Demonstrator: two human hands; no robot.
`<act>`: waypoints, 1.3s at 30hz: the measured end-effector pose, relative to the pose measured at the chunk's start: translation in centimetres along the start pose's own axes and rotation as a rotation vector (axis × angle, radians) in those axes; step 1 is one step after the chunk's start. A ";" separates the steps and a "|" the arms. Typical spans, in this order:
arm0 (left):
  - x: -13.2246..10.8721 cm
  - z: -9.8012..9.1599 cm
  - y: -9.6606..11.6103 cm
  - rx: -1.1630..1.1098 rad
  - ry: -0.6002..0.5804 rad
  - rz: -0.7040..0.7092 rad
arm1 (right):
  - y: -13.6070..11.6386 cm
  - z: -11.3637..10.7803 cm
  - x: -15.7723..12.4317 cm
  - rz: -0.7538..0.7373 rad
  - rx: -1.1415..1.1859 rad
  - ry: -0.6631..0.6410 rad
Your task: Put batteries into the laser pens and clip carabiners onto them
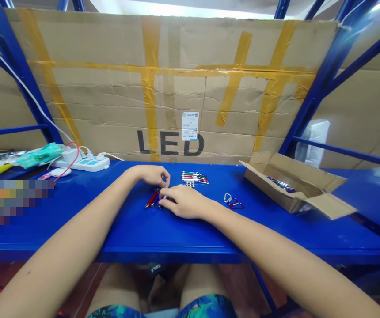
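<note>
My left hand (153, 175) is curled just above a short row of slim metallic tubes, its thumb and fingers pinched; anything between them is too small to make out. A red tube (151, 199) and a purple tube (156, 198) lie side by side on the blue table (130, 234). My right hand (186, 202) rests at the row's right end, fingers closed round a small metal tube mostly hidden beneath them. Behind it sits a group of coloured tubes (193, 176) with carabiner ends, and several small silvery round pieces (190, 184).
To the right lie a silver carabiner (227, 198) and a red carabiner (235, 204). An open cardboard box (276, 194) holds more metallic items. At left are a white power strip (92, 163) with cables and a teal plastic packet (39, 155). A large cardboard sheet (110, 106) stands behind.
</note>
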State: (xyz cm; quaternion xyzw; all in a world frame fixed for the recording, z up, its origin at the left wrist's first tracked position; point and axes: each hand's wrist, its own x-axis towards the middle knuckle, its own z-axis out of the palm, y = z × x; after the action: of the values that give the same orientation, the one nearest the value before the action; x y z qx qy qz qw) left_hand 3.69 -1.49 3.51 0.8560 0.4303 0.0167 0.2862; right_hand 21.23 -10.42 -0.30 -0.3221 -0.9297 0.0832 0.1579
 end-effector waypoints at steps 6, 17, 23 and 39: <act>1.0 0.8 0.1 0.033 0.108 0.051 | 0.2 -0.9 -0.5 0.079 -0.074 -0.097; 0.6 4.4 5.2 0.055 0.075 0.273 | 9.0 -6.7 -5.4 0.458 0.334 0.174; 1.5 5.0 4.9 0.105 0.257 0.308 | 9.5 -5.9 -5.2 0.432 0.215 0.225; 3.7 5.6 3.2 0.490 0.457 0.306 | 8.6 -4.8 -4.6 0.367 0.094 0.177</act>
State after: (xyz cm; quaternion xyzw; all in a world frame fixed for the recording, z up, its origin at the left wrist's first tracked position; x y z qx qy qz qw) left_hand 9.93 -2.89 -0.39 0.9278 0.3412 0.1463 -0.0367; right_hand 31.30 -6.35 0.88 -0.4844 -0.8330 0.1251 0.2363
